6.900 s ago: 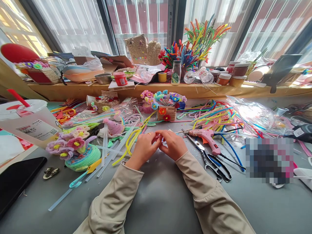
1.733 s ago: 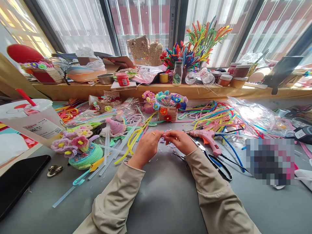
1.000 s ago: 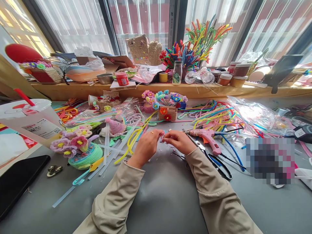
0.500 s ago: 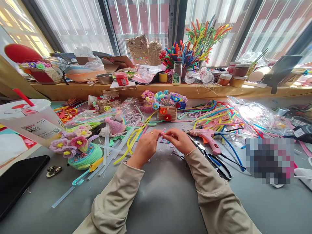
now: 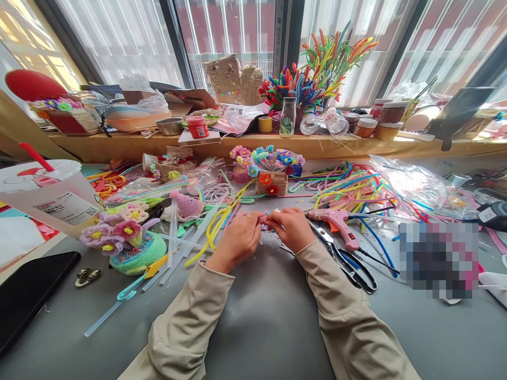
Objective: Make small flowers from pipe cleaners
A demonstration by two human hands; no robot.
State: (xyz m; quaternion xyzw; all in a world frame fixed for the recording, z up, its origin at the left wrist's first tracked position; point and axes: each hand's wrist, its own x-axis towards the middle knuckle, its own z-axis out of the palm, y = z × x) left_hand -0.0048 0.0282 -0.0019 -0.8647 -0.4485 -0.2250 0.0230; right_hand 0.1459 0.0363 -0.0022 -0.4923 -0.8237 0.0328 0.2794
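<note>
At the middle of the table my left hand pinches a small pink fuzzy piece, which looks like pipe cleaner. My right hand meets it from the other side, its fingertips closed on the same piece. Fingers cover most of it, so its shape is hard to make out. Tiny coloured scraps lie on the table under the fingertips. Right of my right hand are a pink hot glue gun and black-handled scissors. Yellow pipe cleaners lie beside my left hand.
Clear glue sticks and a green pot of fuzzy flowers are at left, near a drink cup and a black phone. Behind my hands stands a small flower box. Loose pipe cleaners pile up at right.
My right hand has shifted slightly left and its fingers have curled in more. The left hand has turned a little over the pink piece, which both hands still hold.
</note>
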